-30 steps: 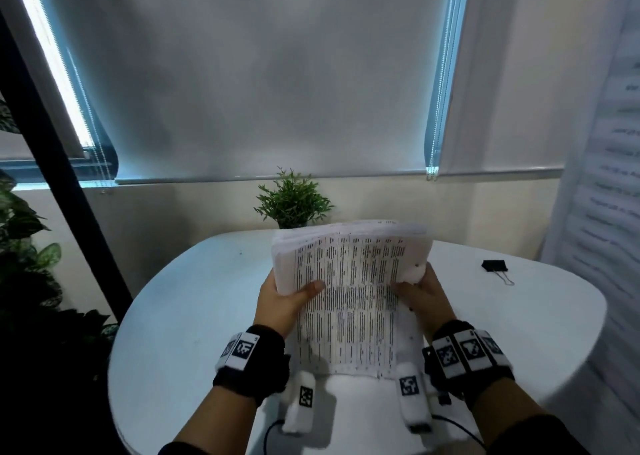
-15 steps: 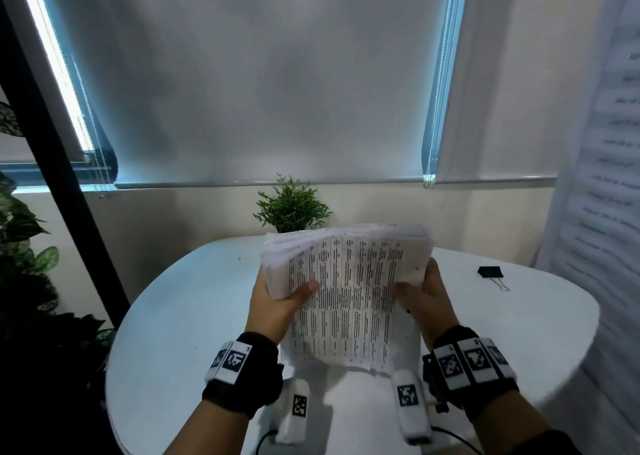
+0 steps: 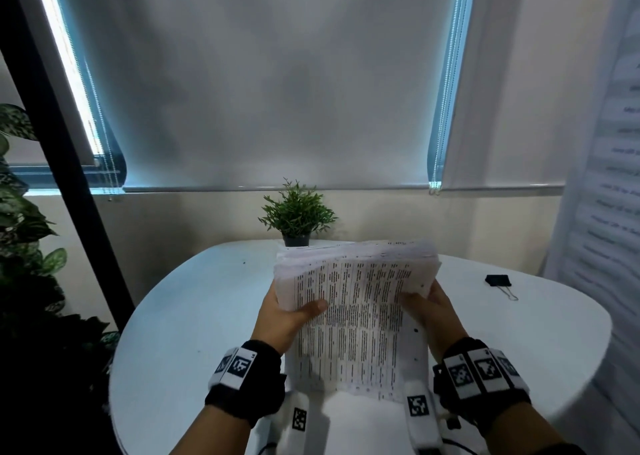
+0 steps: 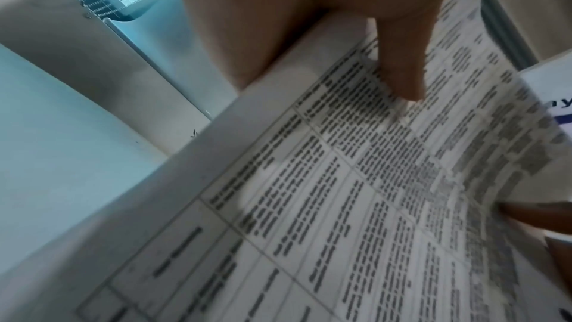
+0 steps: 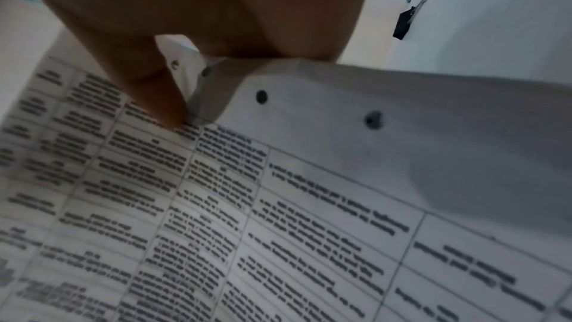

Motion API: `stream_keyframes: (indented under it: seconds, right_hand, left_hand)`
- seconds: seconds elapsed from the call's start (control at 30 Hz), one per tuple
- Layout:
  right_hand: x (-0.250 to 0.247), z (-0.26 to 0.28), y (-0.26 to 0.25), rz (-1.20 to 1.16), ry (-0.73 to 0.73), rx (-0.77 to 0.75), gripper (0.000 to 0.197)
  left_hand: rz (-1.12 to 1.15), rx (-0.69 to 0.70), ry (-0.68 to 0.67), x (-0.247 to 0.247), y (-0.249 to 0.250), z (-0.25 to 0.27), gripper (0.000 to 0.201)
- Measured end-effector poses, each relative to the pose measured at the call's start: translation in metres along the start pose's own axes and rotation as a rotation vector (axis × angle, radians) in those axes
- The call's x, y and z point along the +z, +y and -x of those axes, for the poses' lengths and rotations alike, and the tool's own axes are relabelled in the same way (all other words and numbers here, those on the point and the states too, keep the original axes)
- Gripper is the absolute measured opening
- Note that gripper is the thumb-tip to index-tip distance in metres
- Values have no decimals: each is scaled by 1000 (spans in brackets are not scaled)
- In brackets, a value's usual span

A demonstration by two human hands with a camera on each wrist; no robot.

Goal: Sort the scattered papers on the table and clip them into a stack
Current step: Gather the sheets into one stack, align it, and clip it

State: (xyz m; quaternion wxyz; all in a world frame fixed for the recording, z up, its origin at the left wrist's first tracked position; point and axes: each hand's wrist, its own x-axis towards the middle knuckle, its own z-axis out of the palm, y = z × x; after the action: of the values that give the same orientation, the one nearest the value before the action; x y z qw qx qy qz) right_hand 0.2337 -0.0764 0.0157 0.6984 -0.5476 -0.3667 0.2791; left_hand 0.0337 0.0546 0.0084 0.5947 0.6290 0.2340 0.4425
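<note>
A thick stack of printed papers [image 3: 360, 312] stands tilted on its lower edge over the white table [image 3: 194, 316], its top bent toward me. My left hand [image 3: 287, 312] grips the stack's left side, thumb across the printed front sheet [image 4: 309, 205]. My right hand [image 3: 431, 307] grips the right side, thumb on the page near the punched holes [image 5: 261, 96]. A black binder clip [image 3: 498, 280] lies on the table to the right, apart from both hands, and shows in the right wrist view too [image 5: 405, 23].
A small potted plant [image 3: 297, 217] stands at the table's far edge behind the stack. Large leafy plants [image 3: 20, 232] and a dark slanted post [image 3: 69, 163] are on the left. A printed banner [image 3: 609, 191] hangs on the right. A window blind covers the wall ahead.
The stack's top has bent further toward me and its upper edges are more fanned out. Both hands keep the same hold. The clip has not moved.
</note>
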Motion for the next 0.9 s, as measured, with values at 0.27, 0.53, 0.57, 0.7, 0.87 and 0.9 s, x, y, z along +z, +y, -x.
stream_keyframes:
  seconds: [0.27,0.53,0.57,0.7,0.87,0.9]
  right_hand:
    - [-5,1,-6,22,12,-20,58]
    - [1,3,-2,12,11,-11,55]
    - [0,1,-4,10,7,-15,54]
    - [-6,1,-6,-33,-36,31,54]
    - [4,4,2,-31,12,22,56]
    - [5,4,-2,-32,13,4,54]
  left_hand:
    - [42,33,12,-2,3,-5,84]
    - [6,35,39,6,9,-6,60]
    - [17,48,38,5,11,-8,66]
    - [108,49,40,-3,9,-6,89]
    - [-39,63,44,4,1,-5,59]
    - [-32,65,86,3,4,-6,54]
